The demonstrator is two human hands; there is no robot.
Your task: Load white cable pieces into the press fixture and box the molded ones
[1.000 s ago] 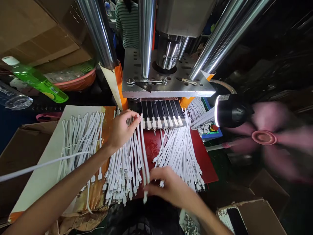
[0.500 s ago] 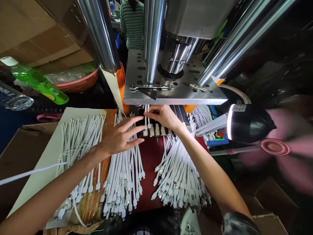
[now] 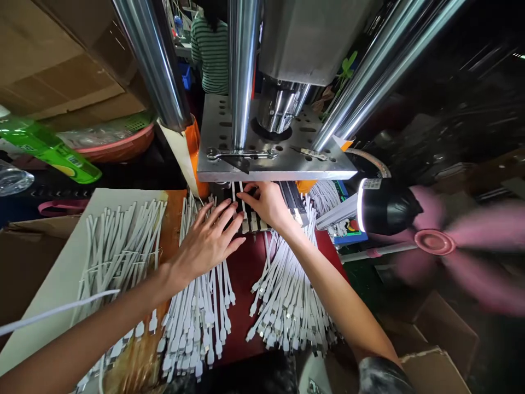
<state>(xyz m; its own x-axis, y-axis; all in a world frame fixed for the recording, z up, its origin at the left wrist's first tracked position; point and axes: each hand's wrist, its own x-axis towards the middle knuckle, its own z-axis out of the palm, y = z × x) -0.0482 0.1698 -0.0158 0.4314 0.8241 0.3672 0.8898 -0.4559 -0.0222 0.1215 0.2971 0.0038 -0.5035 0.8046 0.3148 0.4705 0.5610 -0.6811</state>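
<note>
My left hand [image 3: 207,243] lies flat with fingers spread on a bundle of white cables [image 3: 200,312], fingertips reaching the left edge of the black slotted mould [image 3: 293,200] under the steel press plate [image 3: 270,156]. My right hand [image 3: 266,203] is at the mould's front, fingers pinched on the ends of white cables standing in the slots. A second pile of white cables with metal plugs [image 3: 287,295] fans out on the red mat [image 3: 246,273] below my right forearm. A third pile [image 3: 118,246] rests on white card at the left.
Chrome columns [image 3: 241,71] rise from the press plate, with a spanner [image 3: 241,154] lying on it. A black lamp [image 3: 385,205] and a spinning pink fan [image 3: 437,241] stand at the right. Green bottle [image 3: 45,148] and cardboard boxes at the left. A person in a striped shirt [image 3: 211,52] stands behind.
My right hand went from the near cable ends up to the mould and now pushes cables into its slots. My left hand flattened on the cables and slid toward the mould.
</note>
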